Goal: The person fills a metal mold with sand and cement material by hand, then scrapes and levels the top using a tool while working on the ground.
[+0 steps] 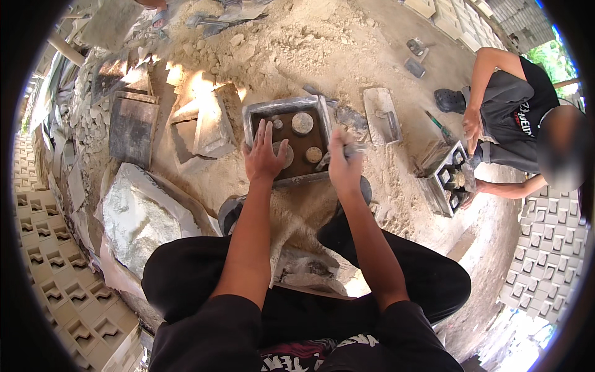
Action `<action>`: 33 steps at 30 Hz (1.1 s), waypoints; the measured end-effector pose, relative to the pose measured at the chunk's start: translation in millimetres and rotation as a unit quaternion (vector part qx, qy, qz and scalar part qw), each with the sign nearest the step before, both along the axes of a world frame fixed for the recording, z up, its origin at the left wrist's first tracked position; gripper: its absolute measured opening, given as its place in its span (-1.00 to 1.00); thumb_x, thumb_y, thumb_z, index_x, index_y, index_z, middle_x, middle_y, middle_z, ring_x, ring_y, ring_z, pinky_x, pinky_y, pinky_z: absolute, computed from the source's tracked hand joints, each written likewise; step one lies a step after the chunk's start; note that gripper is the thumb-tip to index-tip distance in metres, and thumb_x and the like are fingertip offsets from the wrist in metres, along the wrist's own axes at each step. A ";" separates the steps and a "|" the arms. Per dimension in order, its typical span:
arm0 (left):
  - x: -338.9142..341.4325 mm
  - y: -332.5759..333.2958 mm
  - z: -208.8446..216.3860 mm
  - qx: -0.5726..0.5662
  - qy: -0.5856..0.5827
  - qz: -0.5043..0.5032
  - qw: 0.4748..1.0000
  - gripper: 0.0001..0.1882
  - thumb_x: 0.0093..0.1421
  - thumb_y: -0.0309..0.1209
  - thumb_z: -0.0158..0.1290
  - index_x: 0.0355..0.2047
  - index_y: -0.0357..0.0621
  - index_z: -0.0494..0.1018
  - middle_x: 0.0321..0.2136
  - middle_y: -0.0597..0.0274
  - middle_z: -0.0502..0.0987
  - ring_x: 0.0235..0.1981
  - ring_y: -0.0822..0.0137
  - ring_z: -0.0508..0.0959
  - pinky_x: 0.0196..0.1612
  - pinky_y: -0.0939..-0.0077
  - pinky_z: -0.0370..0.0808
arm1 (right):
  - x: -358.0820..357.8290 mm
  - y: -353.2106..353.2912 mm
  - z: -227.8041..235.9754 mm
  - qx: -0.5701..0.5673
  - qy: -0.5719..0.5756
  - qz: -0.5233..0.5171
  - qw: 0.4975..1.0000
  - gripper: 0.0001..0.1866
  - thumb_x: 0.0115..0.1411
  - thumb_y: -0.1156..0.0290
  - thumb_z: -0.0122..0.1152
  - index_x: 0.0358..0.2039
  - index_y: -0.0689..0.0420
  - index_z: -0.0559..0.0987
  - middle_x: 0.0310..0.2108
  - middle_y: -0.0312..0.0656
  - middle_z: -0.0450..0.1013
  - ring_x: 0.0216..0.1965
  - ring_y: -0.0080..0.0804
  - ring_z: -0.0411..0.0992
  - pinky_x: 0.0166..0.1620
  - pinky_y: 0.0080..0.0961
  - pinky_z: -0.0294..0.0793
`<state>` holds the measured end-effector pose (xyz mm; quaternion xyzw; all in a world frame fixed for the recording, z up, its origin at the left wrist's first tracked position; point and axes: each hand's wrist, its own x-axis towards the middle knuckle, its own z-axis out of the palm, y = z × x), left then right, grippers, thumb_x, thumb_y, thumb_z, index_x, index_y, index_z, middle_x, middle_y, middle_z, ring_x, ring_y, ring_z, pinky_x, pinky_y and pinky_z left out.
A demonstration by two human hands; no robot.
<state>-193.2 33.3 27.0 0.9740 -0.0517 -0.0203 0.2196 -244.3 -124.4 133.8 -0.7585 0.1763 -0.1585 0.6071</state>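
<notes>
A square wooden frame (285, 181), filled with packed brown sand (297, 139), lies on the ground before me. Several round pale pieces, among them a large disc (302, 123) and a smaller one (313, 154), are set in the sand. My left hand (266, 155) is spread open over the left part of the frame, its fingers partly covering another round piece (284, 155). At the right side of the frame, my right hand (344, 162) is closed around a small grey hand tool (323, 163), blurred, its flat end reaching over the sand.
To the right a co-worker handles another frame (443, 177) with pieces inside. A pale block (382, 116) lies beyond my right hand. On the left are a wooden box (214, 127), a dark board (133, 129) and a white powder heap (142, 217). Loose sand (297, 43) spreads ahead.
</notes>
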 end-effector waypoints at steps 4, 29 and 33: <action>-3.3 6.9 -4.5 0.001 -0.013 0.007 1.000 -0.29 0.26 0.11 -0.16 0.33 0.09 0.08 0.38 0.38 0.03 0.32 0.31 0.18 0.31 -0.10 -0.01 | -2.3 -13.4 10.6 0.045 0.015 0.105 0.993 -0.53 0.35 0.16 0.06 -0.64 0.16 0.32 -0.69 -0.47 0.20 -0.60 -0.72 0.12 -0.54 -0.61 0.14; -1.4 13.0 -8.5 -0.052 -0.030 -0.012 0.998 -0.28 0.15 -0.13 -0.04 0.32 0.04 0.09 0.39 0.31 0.00 0.40 0.33 -0.04 0.36 -0.04 -0.12 | -9.5 26.4 9.9 -0.007 -0.009 0.197 0.980 -0.68 0.25 0.38 0.23 -0.61 0.26 0.52 -0.68 -0.50 0.27 -0.59 -0.77 0.19 -0.56 -0.65 0.16; -4.2 18.2 -3.5 -0.059 -0.027 -0.010 0.998 -0.31 0.15 -0.17 -0.05 0.31 0.04 0.12 0.38 0.31 0.02 0.40 0.34 -0.02 0.37 -0.02 -0.12 | -26.4 24.8 19.4 0.040 -0.040 0.158 0.986 -0.52 0.30 0.33 0.15 -0.75 0.22 0.33 -0.76 -0.43 0.10 -0.63 -0.73 0.05 -0.59 -0.52 0.04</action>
